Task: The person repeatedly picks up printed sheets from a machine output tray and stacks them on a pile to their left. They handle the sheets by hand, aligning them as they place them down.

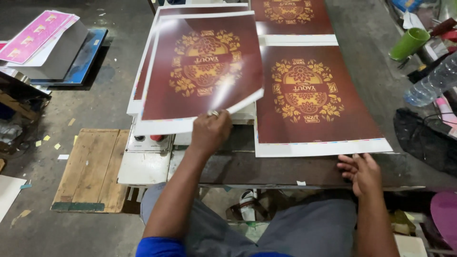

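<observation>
- Head view: left hand (209,131) pinched lifted maroon printed sheet (202,66) by its lower edge.
- Right hand (361,172) lay spread on table (285,169) edge, beside flat printed sheet (314,100).

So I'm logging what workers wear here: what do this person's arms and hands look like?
Both forearms are bare. The left arm shows the edge of a bright blue short sleeve near the elbow. The left hand wears a silver-coloured ring on one finger. The right hand shows no ring, glove or watch.
</observation>
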